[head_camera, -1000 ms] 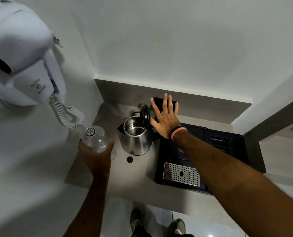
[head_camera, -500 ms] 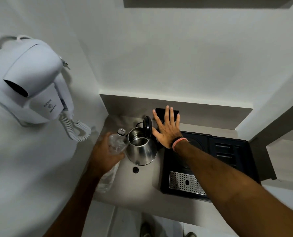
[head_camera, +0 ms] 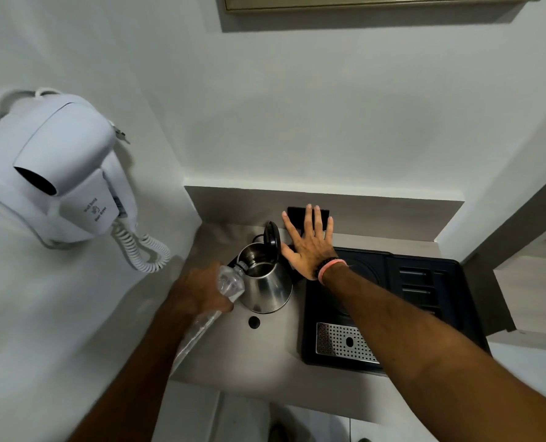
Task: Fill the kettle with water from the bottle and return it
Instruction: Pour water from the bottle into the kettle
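Left hand (head_camera: 198, 291) wrapped round clear crinkled plastic bottle (head_camera: 216, 301), neck tipped onto rim of steel kettle (head_camera: 263, 283). Right hand (head_camera: 310, 247) flat, fingers spread, holding nothing, just beside upright black lid (head_camera: 272, 239). Kettle sits near surface (head_camera: 265, 352) back-left corner; black tray (head_camera: 424, 282) fills right side, bare strip along front edge.

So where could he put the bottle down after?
Bare counter lies in front of the kettle, between the small black cap and the front edge, left of the black tray. Around the kettle it's crowded with both hands.
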A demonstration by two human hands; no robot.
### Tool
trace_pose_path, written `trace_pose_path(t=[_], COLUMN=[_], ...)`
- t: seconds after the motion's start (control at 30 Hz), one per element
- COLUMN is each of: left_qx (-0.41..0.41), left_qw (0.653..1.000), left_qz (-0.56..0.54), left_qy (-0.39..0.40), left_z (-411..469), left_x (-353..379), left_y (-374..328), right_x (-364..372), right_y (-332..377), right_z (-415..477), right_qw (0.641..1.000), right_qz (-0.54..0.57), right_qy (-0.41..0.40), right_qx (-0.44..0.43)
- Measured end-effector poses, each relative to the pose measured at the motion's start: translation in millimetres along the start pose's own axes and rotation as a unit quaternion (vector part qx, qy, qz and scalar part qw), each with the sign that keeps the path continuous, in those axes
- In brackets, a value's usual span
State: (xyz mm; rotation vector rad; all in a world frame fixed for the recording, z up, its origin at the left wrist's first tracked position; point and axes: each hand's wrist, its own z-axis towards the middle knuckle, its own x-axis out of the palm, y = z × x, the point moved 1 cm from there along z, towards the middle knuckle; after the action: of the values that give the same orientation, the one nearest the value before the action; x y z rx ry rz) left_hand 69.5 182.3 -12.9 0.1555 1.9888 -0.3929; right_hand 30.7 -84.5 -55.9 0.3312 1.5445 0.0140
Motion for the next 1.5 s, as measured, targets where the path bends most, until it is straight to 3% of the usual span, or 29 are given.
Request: trace_pose_path(t=[0.23,1.5], left_qx=[0.030,-0.005], left_qw=[0.999,0.999], left_qz=[-0.003,0.009], left_qy=[-0.026,-0.036], left_z=[-8,-11], left_x=[-8,-11], left_y=[-8,-5], right_x=[1,0], right_y=[1,2], right_z=[-1,-3], right_qw=[1.000,0.999], right_qz=[-0.004,-0.024], right_qy=[0.005,0.028], right_qx=[0.007,0.017])
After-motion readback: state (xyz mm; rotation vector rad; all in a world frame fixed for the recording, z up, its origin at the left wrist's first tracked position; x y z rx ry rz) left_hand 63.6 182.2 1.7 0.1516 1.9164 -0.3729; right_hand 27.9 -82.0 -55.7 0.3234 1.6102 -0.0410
